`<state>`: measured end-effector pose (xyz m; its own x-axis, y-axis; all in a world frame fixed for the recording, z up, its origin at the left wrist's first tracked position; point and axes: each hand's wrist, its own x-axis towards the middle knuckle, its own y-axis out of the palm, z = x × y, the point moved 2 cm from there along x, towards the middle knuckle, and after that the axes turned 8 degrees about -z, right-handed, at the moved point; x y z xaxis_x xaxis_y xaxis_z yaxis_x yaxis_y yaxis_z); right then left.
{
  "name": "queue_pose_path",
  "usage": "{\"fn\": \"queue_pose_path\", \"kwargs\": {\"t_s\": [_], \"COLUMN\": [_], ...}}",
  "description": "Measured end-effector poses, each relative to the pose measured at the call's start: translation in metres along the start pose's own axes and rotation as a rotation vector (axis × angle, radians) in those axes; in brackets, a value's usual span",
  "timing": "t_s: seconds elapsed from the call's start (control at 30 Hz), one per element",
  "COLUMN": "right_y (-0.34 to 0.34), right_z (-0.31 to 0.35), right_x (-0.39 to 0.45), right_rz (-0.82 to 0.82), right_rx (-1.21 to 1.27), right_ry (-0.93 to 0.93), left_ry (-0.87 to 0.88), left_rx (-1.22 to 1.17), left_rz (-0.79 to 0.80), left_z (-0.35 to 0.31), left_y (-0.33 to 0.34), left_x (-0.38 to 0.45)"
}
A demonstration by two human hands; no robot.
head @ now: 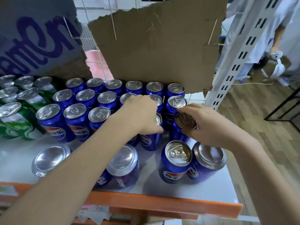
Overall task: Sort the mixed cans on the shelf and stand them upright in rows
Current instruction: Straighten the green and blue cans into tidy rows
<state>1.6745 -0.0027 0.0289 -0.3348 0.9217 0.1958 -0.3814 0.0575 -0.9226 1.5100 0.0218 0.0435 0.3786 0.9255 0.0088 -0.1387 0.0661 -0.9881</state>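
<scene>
The rear half of the shelf point(215, 189) is being filled by touching rows of blue cans point(76, 118) from 10 to 1 o'clock, with green cans point(17, 120) at 9. Overhead access is being limited by the cardboard sheet point(159, 44) at 12. Bare shelf is being left at 8 o'clock, beside four loose front cans point(177, 161).
</scene>
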Motion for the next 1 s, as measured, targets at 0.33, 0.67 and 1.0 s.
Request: {"fn": "queue_pose_path", "kwargs": {"t_s": [0.33,0.67,1.0], "right_y": [0.001,-0.008,0.000], "right_z": [-0.002,-0.012,-0.003], "right_x": [-0.002,0.001,0.002], "right_rz": [-0.131,0.086,0.022], "right_rx": [-0.099,0.093,0.027], "right_ry": [0.234,0.050,0.087], "left_ry": [-0.129,0.112,-0.029], "left_rx": [0.099,-0.259,-0.235], "left_rz": [-0.110,0.014,-0.045], "left_z": [0.001,0.013,0.010], "left_y": [0.003,0.016,0.018], "left_x": [-0.002,-0.017,-0.018]}}
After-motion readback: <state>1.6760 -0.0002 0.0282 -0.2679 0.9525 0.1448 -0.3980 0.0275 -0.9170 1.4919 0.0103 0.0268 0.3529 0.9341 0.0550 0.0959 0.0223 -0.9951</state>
